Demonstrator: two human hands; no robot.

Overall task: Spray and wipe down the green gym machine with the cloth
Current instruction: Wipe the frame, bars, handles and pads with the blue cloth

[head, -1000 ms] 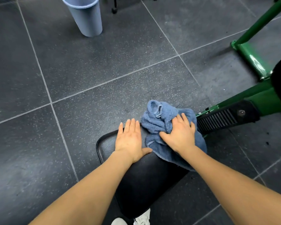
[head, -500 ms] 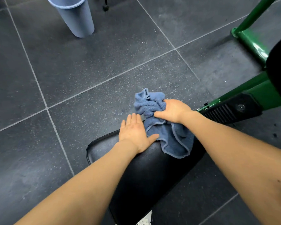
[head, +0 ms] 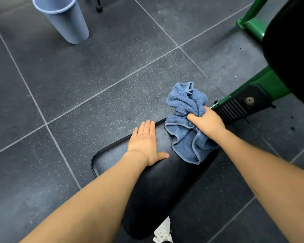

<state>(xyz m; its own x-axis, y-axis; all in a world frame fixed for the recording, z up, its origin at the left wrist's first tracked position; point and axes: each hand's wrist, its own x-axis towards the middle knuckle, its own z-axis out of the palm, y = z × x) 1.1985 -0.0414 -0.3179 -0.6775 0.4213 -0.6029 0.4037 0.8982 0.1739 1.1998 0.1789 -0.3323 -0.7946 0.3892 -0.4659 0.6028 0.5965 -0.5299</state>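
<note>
A black padded seat (head: 153,186) of the green gym machine (head: 270,85) fills the lower middle of the head view. My left hand (head: 146,142) lies flat on the pad's far end, fingers straight. My right hand (head: 206,123) grips a bunched blue cloth (head: 186,137) at the pad's far right corner, beside a black ribbed footplate (head: 235,109) on the green frame. Part of the cloth hangs crumpled beyond the pad's edge. No spray bottle is in view.
A pale blue bin (head: 63,20) stands on the dark speckled tile floor (head: 77,76) at the upper left. A second black pad (head: 291,46) and a green frame foot (head: 249,25) are at the upper right. A white shoe (head: 163,230) shows below the seat.
My right hand went from pressing flat on the cloth to gripping it in a bunch and has moved it toward the pad's far right corner. My left hand stayed flat on the pad.
</note>
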